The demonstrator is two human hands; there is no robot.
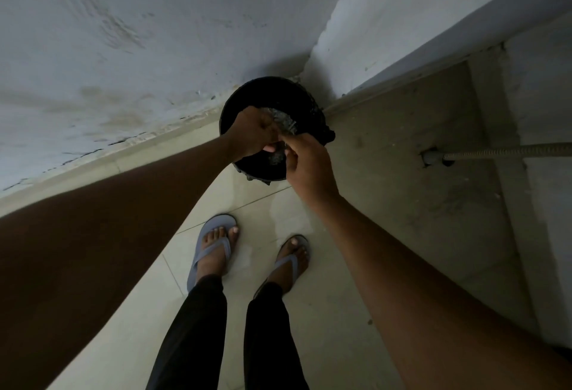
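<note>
1. Grips the upper part of a grey wad [283, 122] with the left hand [252, 133], fingers curled tight round it, knuckles up. Cannot tell whether cloth or scrubber; looks wet, with glints on it.
2. Pinches the lower end of the same wad with the right hand [306, 163], thumb and fingertips closed on it. Reads as wringing or twisting between the two hands.
3. Holds the wad in the air, right over the mouth of a black bucket [266, 95], apart from its rim as far as can be told. Cannot make out any drip.
4. Judged by its look, handles soft and limp, heavier for the water in it, slippery where wet, and in no way fragile. Best taken at both ends, as here, with full fists rather than fingertips, so that a twist does not slide out. Likely to sag and swing if held by one end alone.
5. Keeps the bucket on the pale tiled floor [148, 312], tight in the corner between the stained white wall [123, 34] and a concrete ledge [402, 157].
6. Further out, takes in grey flip-flops [220, 222] and black trousers [192, 327] just short of the bucket. To the right, a ribbed hose [507, 151] from a hole in the concrete.
7. Shows no brand, label or readable writing anywhere.
</note>
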